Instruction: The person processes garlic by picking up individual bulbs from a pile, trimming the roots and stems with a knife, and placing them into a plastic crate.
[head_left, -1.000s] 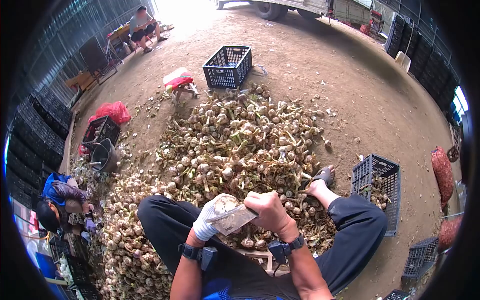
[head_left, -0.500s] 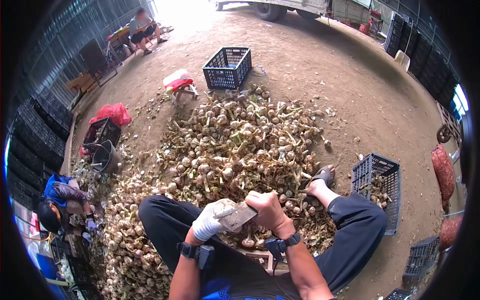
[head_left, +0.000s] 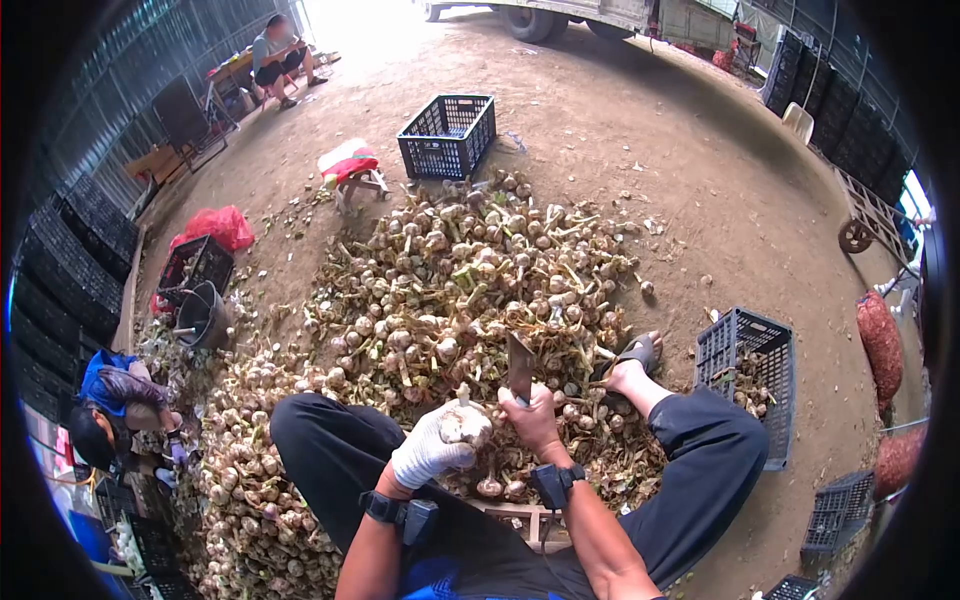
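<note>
In a white glove, my left hand (head_left: 428, 452) is closed around a garlic bulb (head_left: 464, 424) whose short stem points up. My bare right hand (head_left: 534, 416) grips a knife (head_left: 521, 368) by its handle, with the wide blade standing upright and apart from the bulb. Both hands are above my lap, close together. In front of them spreads a large heap of garlic (head_left: 470, 280) with stems and dry leaves, reaching round to my left side. A wooden piece (head_left: 515, 518) shows between my legs.
A black crate (head_left: 447, 140) stands beyond the heap; another crate (head_left: 745, 375) holding garlic is at my right. A bucket (head_left: 203, 315) and low stool (head_left: 350, 170) lie left. One person (head_left: 125, 410) bends at the left; another (head_left: 280, 62) sits far back. Red sacks (head_left: 879, 345) stand right.
The knife has swung away from the left hand to an upright position, baring the garlic bulb. My right hand has moved slightly right and lower. The view has shifted a little.
</note>
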